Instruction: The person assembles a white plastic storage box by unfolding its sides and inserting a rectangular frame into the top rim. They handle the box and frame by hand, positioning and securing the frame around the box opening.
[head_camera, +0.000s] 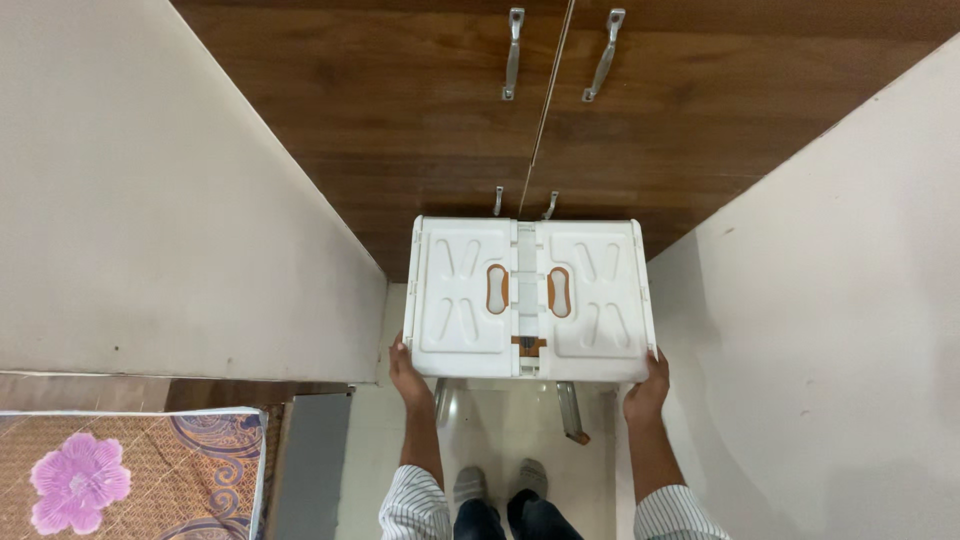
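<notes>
A white plastic box (530, 298) with a two-flap lid is held level in front of the person, its far edge close to the lower handles (523, 202) of a dark wooden wardrobe (400, 110). The lid flaps meet along a centre strip, each with an orange oval grip hole beside it.

The left hand (405, 372) cups the box's near left corner from below, fingers wrapped under the edge; the right hand (648, 388) does the same at the near right corner. Both hands are closed on the box, carrying it between them; how far the fingers reach underneath is hidden.

Beneath the box, metal stool legs (570, 410) show against the pale floor (480, 430), and the person's socked feet (500, 482) stand just nearer than them. Striped sleeves (415, 510) cover the forearms. Higher on the wardrobe, beyond the box, is a second pair of long handles (560, 52). White walls (150, 200) flank the box on both sides. Left of the box and nearer, a patterned mattress (130, 475) with a purple flower lies in the corner.
</notes>
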